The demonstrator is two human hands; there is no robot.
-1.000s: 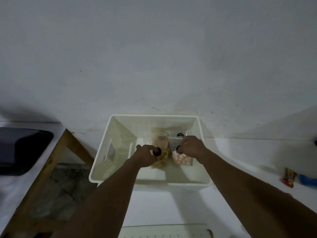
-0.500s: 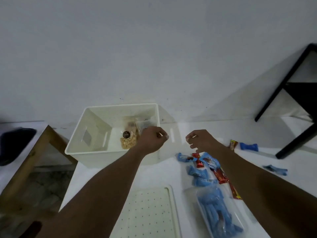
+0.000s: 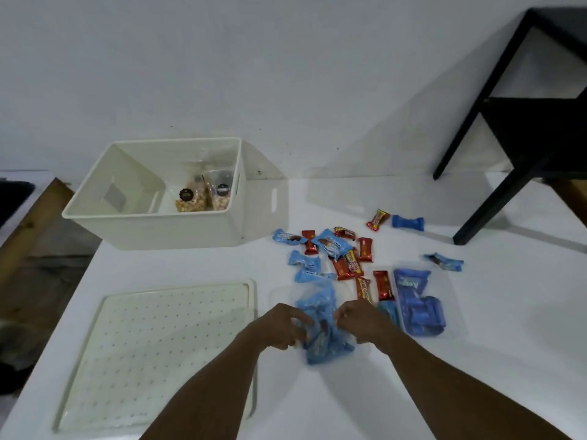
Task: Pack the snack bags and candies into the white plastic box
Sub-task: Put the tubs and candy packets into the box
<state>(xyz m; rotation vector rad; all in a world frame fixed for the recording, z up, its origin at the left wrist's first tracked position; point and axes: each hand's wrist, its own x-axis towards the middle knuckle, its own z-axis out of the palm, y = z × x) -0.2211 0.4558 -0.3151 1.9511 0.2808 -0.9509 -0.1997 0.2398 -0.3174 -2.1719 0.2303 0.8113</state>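
Both hands have left the white plastic box (image 3: 152, 223), where a second ago they were setting two clear snack bags upright on its floor, and have come to the near part of the tabletop (image 3: 492, 360). Those two snack bags (image 3: 203, 198) now stand side by side against the box's right wall, each with a dark round label, so that part of the packing looks done. The left hand (image 3: 279, 327) and the right hand (image 3: 362, 319) are now curled shut on opposite sides of a clear bag of blue-wrapped candies (image 3: 320, 328), fingers pinching the plastic; whether the bag is already off the tabletop I cannot tell. Just right of it lies a second clear bag of blue candies (image 3: 419, 306), flat and untouched. Beyond the hands, a loose scatter of red and blue wrapped candies (image 3: 336, 255) spreads toward the box, with a few strays farther right: a red one (image 3: 378, 220) touching or just beside a blue one (image 3: 408, 222), and another blue one (image 3: 444, 261) apart from them. The perforated white lid (image 3: 158, 354) rests on the near left of the tabletop, clear of the box opening. My reading is that the work has shifted from snack bags to candy, and most of it remains: two bags and the loose pieces are all outside the box.
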